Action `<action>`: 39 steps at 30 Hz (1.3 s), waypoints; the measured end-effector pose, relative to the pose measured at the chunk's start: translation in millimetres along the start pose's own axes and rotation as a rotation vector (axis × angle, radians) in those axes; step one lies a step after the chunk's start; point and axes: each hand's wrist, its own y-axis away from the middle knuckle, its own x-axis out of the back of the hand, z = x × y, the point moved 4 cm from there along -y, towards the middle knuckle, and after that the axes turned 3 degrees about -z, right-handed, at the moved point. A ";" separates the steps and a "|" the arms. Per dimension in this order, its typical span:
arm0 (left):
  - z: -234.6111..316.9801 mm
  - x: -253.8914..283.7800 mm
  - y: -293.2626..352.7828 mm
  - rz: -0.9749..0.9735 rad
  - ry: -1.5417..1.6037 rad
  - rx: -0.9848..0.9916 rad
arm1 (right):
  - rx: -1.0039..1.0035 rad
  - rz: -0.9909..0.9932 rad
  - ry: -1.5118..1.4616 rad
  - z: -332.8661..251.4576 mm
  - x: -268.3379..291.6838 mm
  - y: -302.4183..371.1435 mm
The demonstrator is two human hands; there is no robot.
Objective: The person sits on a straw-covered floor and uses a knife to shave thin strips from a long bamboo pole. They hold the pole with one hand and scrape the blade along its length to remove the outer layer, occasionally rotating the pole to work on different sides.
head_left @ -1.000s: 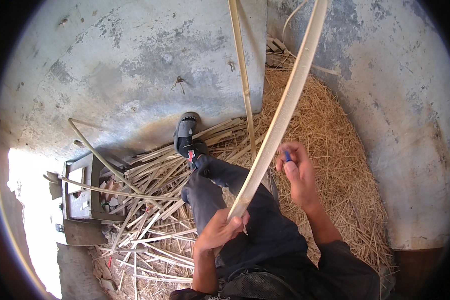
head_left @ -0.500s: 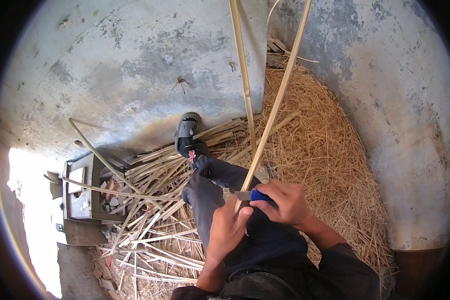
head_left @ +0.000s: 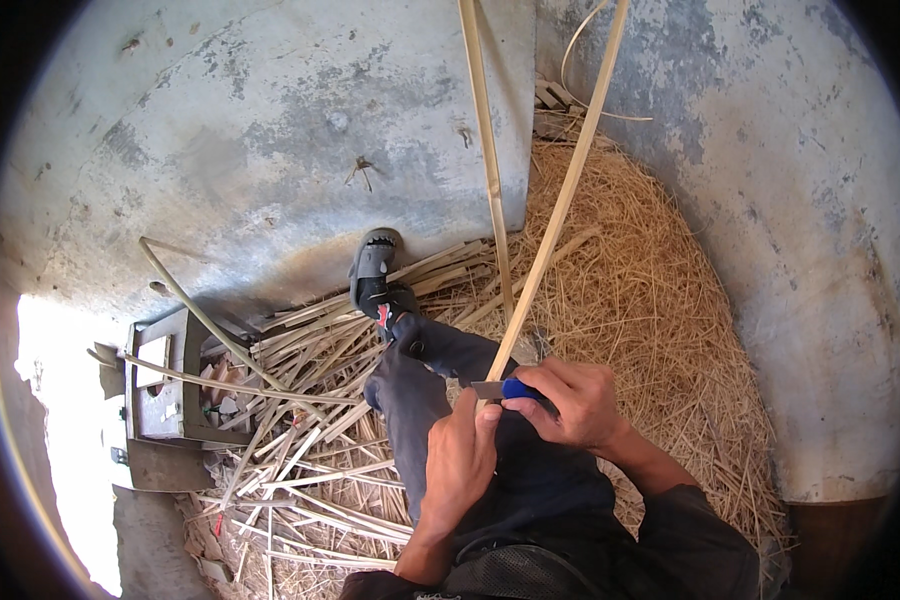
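Observation:
A long pale wooden strip (head_left: 561,205), perhaps split bamboo, slants up and away from my hands past the top of the view. My left hand (head_left: 459,455) closes around its near end, with the thumb along the strip. My right hand (head_left: 577,404) grips the blue handle (head_left: 522,390) of a short knife. Its flat grey blade (head_left: 487,391) lies across the strip, just beyond my left fingertips. How the cutting edge meets the wood is too small to tell. A thin curled sliver (head_left: 568,62) hangs beside the strip's far part.
A second strip (head_left: 488,140) stands upright to the left. Many loose strips (head_left: 315,420) lie heaped at left, around a wooden box (head_left: 170,375). Straw-like shavings (head_left: 660,300) pile up at right. Worn grey walls (head_left: 270,120) stand ahead. My shod foot (head_left: 374,262) reaches toward the wall.
The held strip's far part and its curled sliver have shifted slightly right. My left thumb now lies straighter beside the strip. The knife has barely moved.

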 end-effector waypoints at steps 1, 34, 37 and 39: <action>-0.1 -0.2 -0.2 -0.004 0.000 0.005 | 0.000 0.000 0.005 0.0 0.2 0.1; -11.6 -9.2 14.8 -0.027 -0.143 0.093 | -0.088 0.008 -0.011 21.6 1.5 9.8; -12.1 -9.8 16.4 -0.013 -0.147 0.089 | -0.086 0.015 -0.001 20.4 4.2 6.6; -14.6 -10.3 16.4 -0.016 -0.165 0.088 | -0.094 0.005 0.007 19.9 5.1 5.5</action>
